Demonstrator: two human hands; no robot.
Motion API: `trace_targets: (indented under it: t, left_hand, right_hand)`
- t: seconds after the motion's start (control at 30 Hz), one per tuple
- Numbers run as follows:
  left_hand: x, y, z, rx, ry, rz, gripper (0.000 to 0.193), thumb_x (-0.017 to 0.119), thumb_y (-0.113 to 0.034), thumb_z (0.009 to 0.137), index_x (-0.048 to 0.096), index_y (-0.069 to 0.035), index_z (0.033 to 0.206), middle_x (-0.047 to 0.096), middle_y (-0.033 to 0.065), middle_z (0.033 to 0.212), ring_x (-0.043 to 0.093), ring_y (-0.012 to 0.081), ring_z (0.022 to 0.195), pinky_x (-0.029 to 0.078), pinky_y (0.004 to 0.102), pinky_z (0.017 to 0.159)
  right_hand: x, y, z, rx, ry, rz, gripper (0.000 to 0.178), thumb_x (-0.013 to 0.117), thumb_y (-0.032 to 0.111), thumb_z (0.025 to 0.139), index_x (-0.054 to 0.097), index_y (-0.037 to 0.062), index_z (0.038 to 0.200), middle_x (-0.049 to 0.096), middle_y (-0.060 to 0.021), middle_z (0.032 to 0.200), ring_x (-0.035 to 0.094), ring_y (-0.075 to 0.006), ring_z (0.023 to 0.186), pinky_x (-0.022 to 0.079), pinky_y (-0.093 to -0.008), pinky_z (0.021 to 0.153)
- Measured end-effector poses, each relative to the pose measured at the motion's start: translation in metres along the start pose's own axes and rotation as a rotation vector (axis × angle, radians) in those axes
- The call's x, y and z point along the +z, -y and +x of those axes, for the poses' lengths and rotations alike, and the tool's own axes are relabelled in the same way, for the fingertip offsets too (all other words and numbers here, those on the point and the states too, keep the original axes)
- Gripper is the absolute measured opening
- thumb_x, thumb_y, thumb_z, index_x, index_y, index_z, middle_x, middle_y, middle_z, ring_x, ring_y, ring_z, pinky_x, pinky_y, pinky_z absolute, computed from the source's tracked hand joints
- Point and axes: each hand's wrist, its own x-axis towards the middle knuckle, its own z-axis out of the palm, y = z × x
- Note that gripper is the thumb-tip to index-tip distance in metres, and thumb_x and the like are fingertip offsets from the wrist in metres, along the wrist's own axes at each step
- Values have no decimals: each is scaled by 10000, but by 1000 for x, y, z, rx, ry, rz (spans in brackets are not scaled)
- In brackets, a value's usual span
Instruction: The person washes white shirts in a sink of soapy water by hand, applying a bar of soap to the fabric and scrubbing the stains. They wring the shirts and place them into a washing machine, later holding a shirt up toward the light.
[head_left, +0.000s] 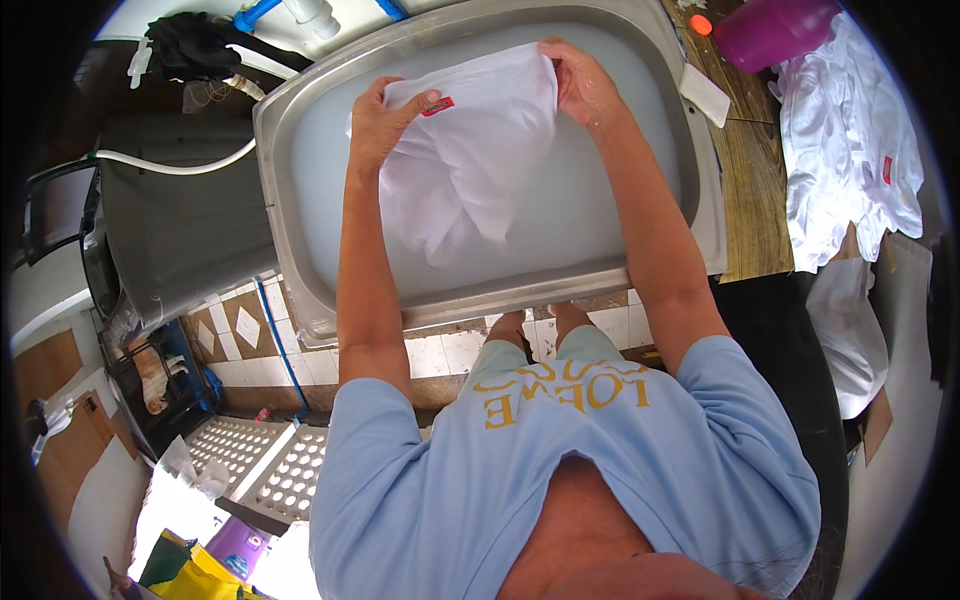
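Note:
A wet white garment (470, 160) with a small red label is stretched between my two hands over a steel basin (272, 150). Cloudy water (580, 220) fills the basin, and the cloth's lower folds hang into it. At the garment's left upper edge, my left hand (378, 125) grips it, thumb on top beside the label. My right hand (585, 85) pinches the upper right corner, its other fingers partly hidden by the cloth.
Right of the basin lies a wooden board (750, 190) with a white bar (704, 96) at the rim. Other white garments (850, 140) and a purple container (775, 32) are beyond it. A dark grey surface (190, 210) and a white hose (180, 165) stand at left.

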Motion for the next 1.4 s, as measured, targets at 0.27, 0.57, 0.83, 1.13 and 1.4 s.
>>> trace_targets:
  t: [0.27, 0.57, 0.83, 1.13, 1.4]
  left_hand:
    - [1, 5, -5, -12, -113, -609, 245, 580, -321, 934, 576, -76, 933, 549, -53, 710, 426, 43, 561, 418, 203, 564]
    - [-8, 11, -3, 134, -240, -683, 205, 497, -295, 978, 533, -105, 911, 544, -31, 804, 499, 52, 732, 465, 235, 677]
    - [-3, 12, -4, 214, -271, -400, 316, 499, -369, 973, 568, -79, 869, 421, -87, 636, 328, 9, 561, 307, 191, 486]
    - [7, 15, -6, 247, -307, -292, 310, 503, -365, 969, 560, -64, 917, 442, -44, 608, 363, 41, 529, 316, 211, 473]
    - [35, 53, -3, 370, -106, 554, 317, 610, -337, 901, 596, -26, 961, 629, 147, 724, 568, 226, 614, 459, 360, 597]
  right_hand:
    - [10, 7, -5, -38, 198, -282, 233, 613, 135, 786, 635, 27, 991, 614, -1, 881, 561, -124, 803, 436, -253, 782]
    - [13, 15, -13, 105, 285, -949, 173, 682, 267, 764, 625, 104, 764, 507, 43, 702, 443, -89, 684, 369, -252, 693]
    - [19, 15, -11, -22, 214, -15, 144, 643, 240, 859, 638, 102, 899, 615, 45, 864, 562, -91, 815, 456, -264, 768]
    - [29, 8, -10, -93, 69, -127, 203, 682, 260, 811, 582, 84, 803, 587, 1, 780, 547, -135, 768, 440, -291, 716]
    - [9, -43, 7, -352, -138, -1495, 346, 638, 333, 784, 584, -9, 769, 576, -173, 722, 586, -306, 729, 473, -370, 695]
